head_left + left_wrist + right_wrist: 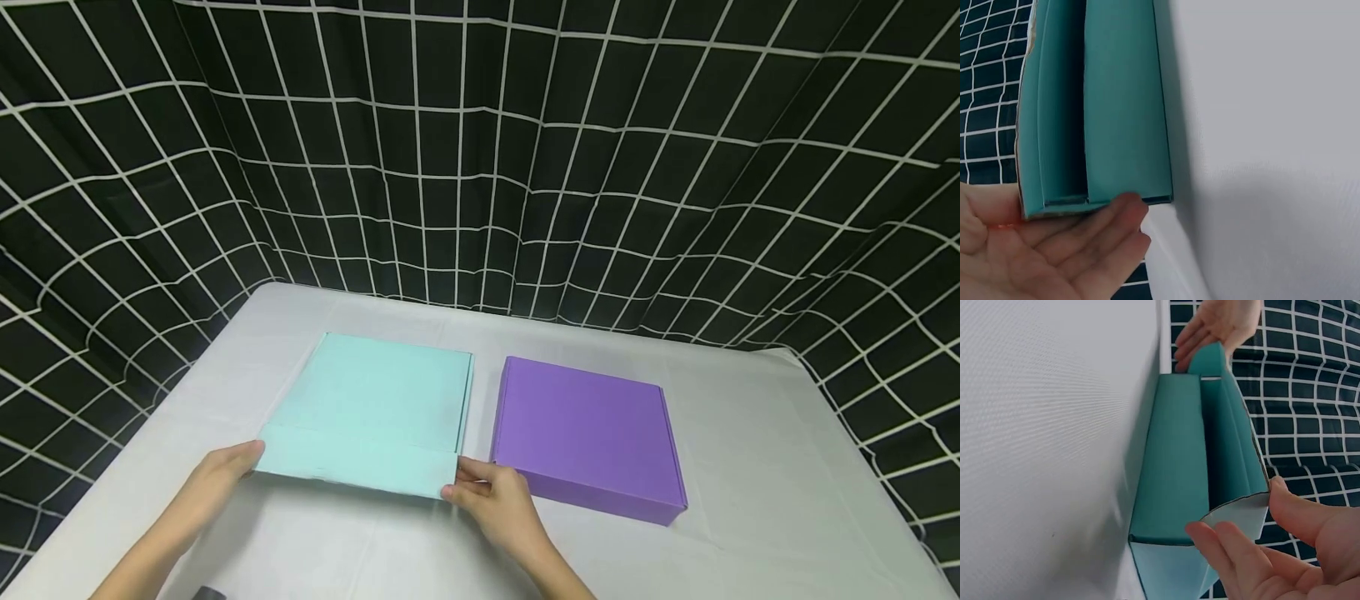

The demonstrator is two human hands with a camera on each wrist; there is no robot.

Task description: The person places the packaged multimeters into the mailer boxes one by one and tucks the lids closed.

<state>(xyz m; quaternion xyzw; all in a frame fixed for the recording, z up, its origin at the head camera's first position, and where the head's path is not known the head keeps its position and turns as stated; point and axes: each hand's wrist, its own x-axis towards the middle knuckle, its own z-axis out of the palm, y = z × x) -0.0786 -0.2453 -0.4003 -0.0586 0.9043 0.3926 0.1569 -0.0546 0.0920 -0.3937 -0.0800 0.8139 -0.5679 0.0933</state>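
A light teal cardboard box [375, 387] lies on the table, its lid partly raised, with the front flap [360, 458] sticking out toward me. In both wrist views a dark gap shows between this flap and the box's front wall [1125, 106]. My left hand [217, 475] holds the flap's left corner, its fingers along the side of the box. At the right corner, my right hand [498, 500] pinches the flap, with the thumb on its edge and fingertips at the rounded side tab [1238, 509].
A closed purple box [585, 433] lies close to the right of the teal one. White cloth covers the table [750, 467]. Black curtains with a white grid [450, 150] hang around the back and sides. A small dark object [208, 593] shows at the bottom edge.
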